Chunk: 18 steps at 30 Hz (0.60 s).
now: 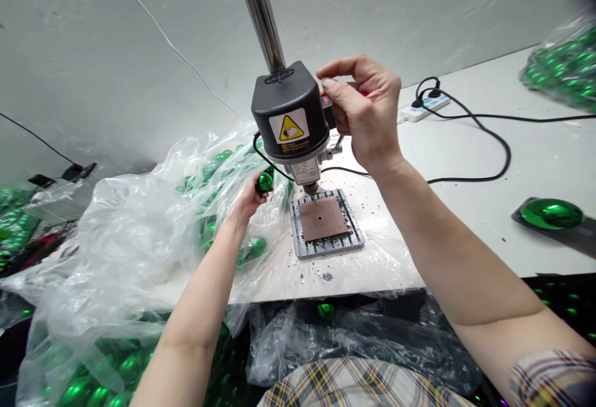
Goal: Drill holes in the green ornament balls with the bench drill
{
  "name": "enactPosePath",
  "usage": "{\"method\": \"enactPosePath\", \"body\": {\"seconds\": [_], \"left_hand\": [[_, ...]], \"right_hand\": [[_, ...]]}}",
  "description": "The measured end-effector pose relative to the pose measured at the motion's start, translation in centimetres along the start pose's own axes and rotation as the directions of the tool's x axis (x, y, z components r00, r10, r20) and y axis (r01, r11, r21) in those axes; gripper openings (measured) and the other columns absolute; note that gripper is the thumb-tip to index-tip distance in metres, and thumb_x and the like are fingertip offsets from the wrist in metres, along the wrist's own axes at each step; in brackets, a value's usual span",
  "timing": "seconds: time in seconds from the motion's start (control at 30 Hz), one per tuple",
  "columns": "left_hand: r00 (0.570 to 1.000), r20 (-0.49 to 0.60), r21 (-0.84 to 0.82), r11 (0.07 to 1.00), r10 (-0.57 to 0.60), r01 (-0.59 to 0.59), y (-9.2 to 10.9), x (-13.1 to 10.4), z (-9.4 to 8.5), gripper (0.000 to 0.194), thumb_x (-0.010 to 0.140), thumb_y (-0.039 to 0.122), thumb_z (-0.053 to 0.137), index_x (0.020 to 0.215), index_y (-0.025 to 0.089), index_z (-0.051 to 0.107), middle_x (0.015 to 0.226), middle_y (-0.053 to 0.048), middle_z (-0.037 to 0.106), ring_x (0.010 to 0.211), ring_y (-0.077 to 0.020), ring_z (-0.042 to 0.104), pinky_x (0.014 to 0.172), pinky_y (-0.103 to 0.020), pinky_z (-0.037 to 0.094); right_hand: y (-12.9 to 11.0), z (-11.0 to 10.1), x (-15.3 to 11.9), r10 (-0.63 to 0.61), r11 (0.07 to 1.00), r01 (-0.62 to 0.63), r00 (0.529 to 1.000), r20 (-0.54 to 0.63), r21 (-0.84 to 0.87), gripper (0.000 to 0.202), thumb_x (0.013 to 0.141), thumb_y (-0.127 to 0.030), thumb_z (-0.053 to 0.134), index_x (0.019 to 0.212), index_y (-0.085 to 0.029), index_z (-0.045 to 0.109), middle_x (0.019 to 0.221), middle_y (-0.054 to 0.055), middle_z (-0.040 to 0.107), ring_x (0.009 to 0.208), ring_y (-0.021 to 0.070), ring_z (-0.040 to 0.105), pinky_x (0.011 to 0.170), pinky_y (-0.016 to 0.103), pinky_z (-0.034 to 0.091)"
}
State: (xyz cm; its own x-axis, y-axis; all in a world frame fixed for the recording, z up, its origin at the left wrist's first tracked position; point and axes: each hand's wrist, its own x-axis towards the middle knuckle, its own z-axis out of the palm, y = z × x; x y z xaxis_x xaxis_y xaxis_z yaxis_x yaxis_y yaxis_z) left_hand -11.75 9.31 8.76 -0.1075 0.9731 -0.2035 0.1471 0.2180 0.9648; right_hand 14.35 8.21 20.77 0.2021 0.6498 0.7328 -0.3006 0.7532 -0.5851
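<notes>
At the end of my outstretched left arm, my left hand (254, 195) is closed around a shiny green ball (265, 182), left of a small black bench drill press (289, 112). My right hand (365, 106) is raised at the right side of the machine's head, fingers curled around its feed lever (339, 144); the gripped end is mostly hidden. Under the chuck (310, 188), a brown square plate (323, 218) with a small dark hole lies on the slotted metal base (328, 247). Dark shavings are scattered around the base.
Clear plastic bags (135, 221) of green balls spread across the left side and below the table edge. A power strip (424, 109) with black cords lies at the right. One green ball (552, 213) rests on a dark piece there. Another bag (563, 72) sits far right.
</notes>
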Motion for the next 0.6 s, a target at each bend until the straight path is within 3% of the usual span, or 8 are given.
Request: {"method": "enactPosePath", "body": {"seconds": [0.1, 0.23, 0.37, 0.47, 0.6], "left_hand": [[0.973, 0.154, -0.324, 0.922, -0.171, 0.214, 1.0, -3.1, 0.7, 0.032, 0.09, 0.043, 0.052, 0.099, 0.014, 0.061, 0.087, -0.012, 0.068, 0.058, -0.0131, 0.053, 0.051, -0.025, 0.043], [0.993, 0.12, -0.524, 0.848, -0.021, 0.082, 1.5, -7.5, 2.0, 0.032, 0.086, 0.033, 0.063, 0.113, 0.016, 0.06, 0.11, -0.013, 0.069, 0.097, -0.0222, 0.068, 0.075, -0.032, 0.057], [0.993, 0.098, -0.553, 0.833, 0.065, 0.0, 0.6, -10.5, 3.6, 0.036, 0.088, 0.041, 0.064, 0.117, 0.02, 0.061, 0.119, -0.011, 0.068, 0.114, -0.0282, 0.065, 0.09, -0.043, 0.058], [0.992, 0.123, -0.521, 0.853, 0.043, 0.028, -1.0, -11.5, 4.8, 0.036, 0.088, 0.046, 0.065, 0.115, 0.023, 0.062, 0.118, -0.01, 0.069, 0.11, -0.0267, 0.067, 0.088, -0.043, 0.058], [0.968, 0.252, -0.436, 0.891, -0.014, 0.126, -3.3, -12.0, 5.8, 0.044, 0.086, 0.057, 0.06, 0.11, 0.02, 0.063, 0.108, -0.014, 0.071, 0.094, -0.0266, 0.07, 0.077, -0.042, 0.058]], "right_hand": [[0.1, 0.0, 0.0, -0.019, 1.0, 0.019, 1.0, -0.016, -0.001, 0.005, 0.085, -0.022, 0.069, 0.082, -0.022, 0.065, 0.05, -0.007, 0.049, 0.04, 0.0066, 0.035, 0.037, 0.021, 0.029], [-0.2, -0.3, 0.0, 0.001, 1.0, 0.0, 1.0, 0.027, -0.017, 0.013, 0.086, -0.033, 0.071, 0.084, -0.021, 0.065, 0.053, -0.005, 0.051, 0.043, 0.0081, 0.042, 0.04, 0.022, 0.035], [-0.6, -0.6, -0.1, -0.001, 0.996, 0.006, 0.998, 0.061, -0.086, 0.023, 0.089, -0.044, 0.068, 0.087, -0.022, 0.064, 0.056, -0.005, 0.048, 0.048, 0.0092, 0.05, 0.045, 0.022, 0.041], [-0.8, -0.5, -0.3, 0.002, 0.994, 0.004, 0.998, 0.061, -0.106, 0.025, 0.089, -0.047, 0.066, 0.088, -0.022, 0.063, 0.058, -0.004, 0.048, 0.049, 0.0097, 0.05, 0.045, 0.023, 0.042], [-0.8, -0.4, -0.5, -0.018, 0.998, 0.021, 0.999, 0.044, -0.065, 0.021, 0.085, -0.043, 0.069, 0.085, -0.024, 0.064, 0.064, -0.002, 0.057, 0.048, 0.0096, 0.047, 0.041, 0.025, 0.038]]}}
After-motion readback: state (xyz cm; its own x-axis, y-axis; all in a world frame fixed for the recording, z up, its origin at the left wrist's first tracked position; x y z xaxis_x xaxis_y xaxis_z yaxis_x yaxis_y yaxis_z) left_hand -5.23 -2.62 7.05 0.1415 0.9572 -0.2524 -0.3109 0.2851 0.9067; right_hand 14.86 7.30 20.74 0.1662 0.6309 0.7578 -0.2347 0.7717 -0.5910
